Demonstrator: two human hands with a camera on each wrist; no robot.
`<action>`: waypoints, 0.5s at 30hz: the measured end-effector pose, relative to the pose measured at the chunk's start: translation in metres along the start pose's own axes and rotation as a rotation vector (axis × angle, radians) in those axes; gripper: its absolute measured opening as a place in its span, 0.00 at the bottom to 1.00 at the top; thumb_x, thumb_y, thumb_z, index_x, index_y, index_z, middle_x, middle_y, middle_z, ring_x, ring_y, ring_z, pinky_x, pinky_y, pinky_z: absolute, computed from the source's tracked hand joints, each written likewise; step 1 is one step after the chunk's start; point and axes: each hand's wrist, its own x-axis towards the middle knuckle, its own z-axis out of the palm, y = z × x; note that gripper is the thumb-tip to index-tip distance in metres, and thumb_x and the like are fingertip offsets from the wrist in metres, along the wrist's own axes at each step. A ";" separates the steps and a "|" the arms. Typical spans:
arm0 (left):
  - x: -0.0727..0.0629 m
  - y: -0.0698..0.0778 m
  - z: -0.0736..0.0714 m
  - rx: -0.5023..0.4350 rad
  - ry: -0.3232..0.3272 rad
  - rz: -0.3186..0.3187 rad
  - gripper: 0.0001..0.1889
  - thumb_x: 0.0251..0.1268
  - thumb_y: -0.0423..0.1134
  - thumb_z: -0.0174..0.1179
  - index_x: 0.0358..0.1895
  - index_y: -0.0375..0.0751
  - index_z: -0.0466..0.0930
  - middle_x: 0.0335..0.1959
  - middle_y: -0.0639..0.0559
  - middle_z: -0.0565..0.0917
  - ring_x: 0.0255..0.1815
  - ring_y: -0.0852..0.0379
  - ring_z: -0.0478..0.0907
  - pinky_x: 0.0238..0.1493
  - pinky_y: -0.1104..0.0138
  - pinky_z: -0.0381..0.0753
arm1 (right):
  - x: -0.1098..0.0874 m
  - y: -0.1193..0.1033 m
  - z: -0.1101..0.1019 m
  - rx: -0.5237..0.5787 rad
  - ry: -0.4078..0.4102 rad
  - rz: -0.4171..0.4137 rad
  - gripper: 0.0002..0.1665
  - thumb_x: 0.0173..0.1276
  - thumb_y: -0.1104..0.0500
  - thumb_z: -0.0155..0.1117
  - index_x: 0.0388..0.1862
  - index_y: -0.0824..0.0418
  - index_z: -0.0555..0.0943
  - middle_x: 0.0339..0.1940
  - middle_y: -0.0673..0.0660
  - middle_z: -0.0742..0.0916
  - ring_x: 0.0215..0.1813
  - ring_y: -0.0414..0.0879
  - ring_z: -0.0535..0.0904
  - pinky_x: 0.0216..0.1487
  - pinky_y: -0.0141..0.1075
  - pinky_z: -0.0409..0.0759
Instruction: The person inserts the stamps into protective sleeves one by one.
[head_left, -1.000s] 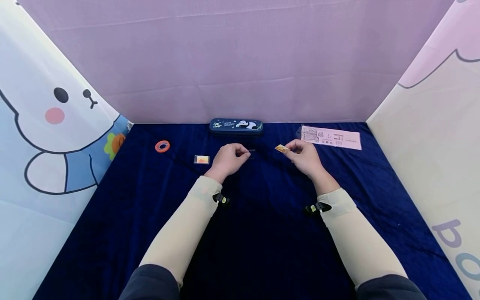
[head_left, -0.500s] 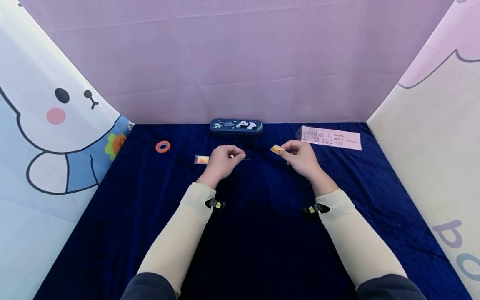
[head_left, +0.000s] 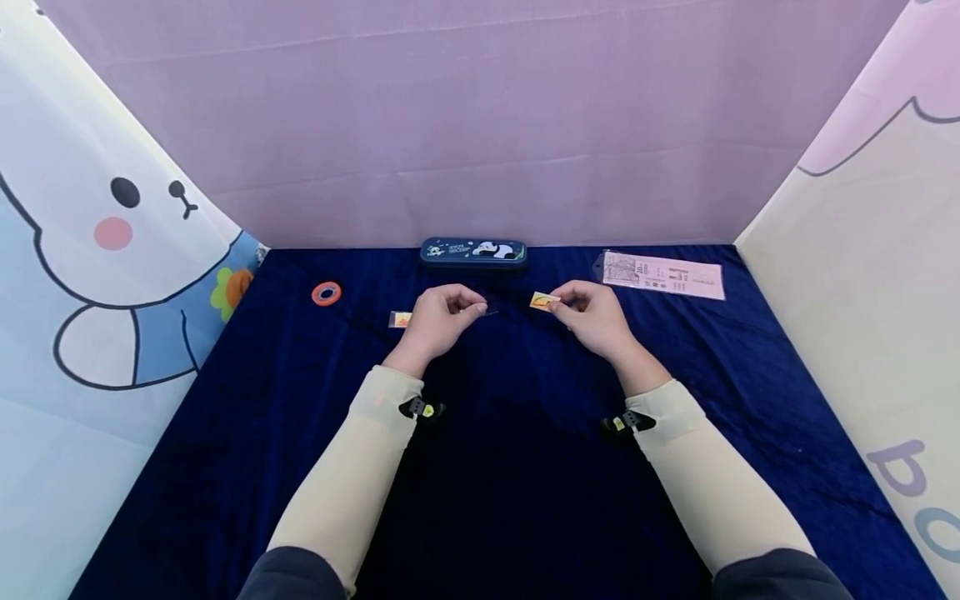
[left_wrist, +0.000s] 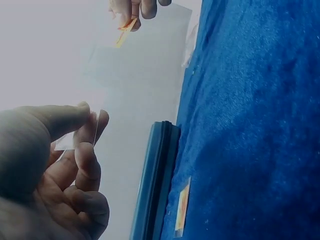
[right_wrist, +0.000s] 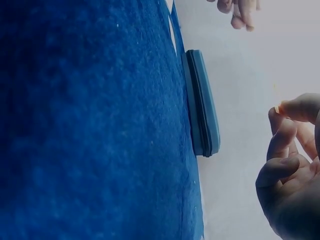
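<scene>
My left hand (head_left: 437,323) pinches a small clear plastic sleeve (left_wrist: 65,143) between thumb and fingertips, its edges showing as thin bright lines in the left wrist view. Across from it, my right hand (head_left: 597,323) pinches a small yellow-and-orange card (head_left: 542,301) by one edge, its printed face turned up towards the head camera. A gap separates the card from the sleeve, and both are held up over the dark blue cloth (head_left: 510,400). On the cloth lies a similar yellow-orange card in a clear sleeve (left_wrist: 183,207), partly hidden behind my left hand in the head view.
A navy pencil case (head_left: 474,254) with a panda print stands at the back, against the lilac curtain (head_left: 480,125). To the back right lies a pink ticket-like strip (head_left: 667,275). An orange ring, like a tape roll (head_left: 317,293), is at the left.
Both hands have shifted a little leftward, the left one more at first. The card in my right hand has turned flatter to the head view, and my left hand now covers part of the lying card.
</scene>
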 end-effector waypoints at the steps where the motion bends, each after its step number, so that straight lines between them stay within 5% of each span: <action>1: 0.000 0.001 0.000 0.005 -0.001 0.000 0.03 0.74 0.46 0.69 0.41 0.57 0.90 0.39 0.63 0.88 0.36 0.55 0.78 0.38 0.59 0.78 | 0.000 -0.001 0.001 0.006 0.000 -0.004 0.05 0.71 0.64 0.72 0.44 0.64 0.89 0.33 0.58 0.89 0.21 0.39 0.75 0.22 0.30 0.70; 6: -0.001 0.005 -0.001 0.011 -0.003 0.012 0.04 0.73 0.48 0.69 0.40 0.56 0.90 0.39 0.61 0.87 0.34 0.53 0.75 0.36 0.59 0.75 | -0.002 -0.007 0.007 0.035 0.002 -0.030 0.07 0.72 0.65 0.72 0.45 0.67 0.89 0.34 0.63 0.88 0.20 0.38 0.73 0.20 0.31 0.68; 15: -0.001 0.009 0.001 -0.005 -0.033 0.051 0.04 0.72 0.47 0.70 0.40 0.54 0.92 0.37 0.60 0.87 0.31 0.54 0.74 0.34 0.60 0.74 | -0.005 -0.013 0.010 0.030 0.022 -0.075 0.03 0.72 0.61 0.72 0.41 0.60 0.89 0.25 0.55 0.85 0.20 0.44 0.74 0.20 0.32 0.70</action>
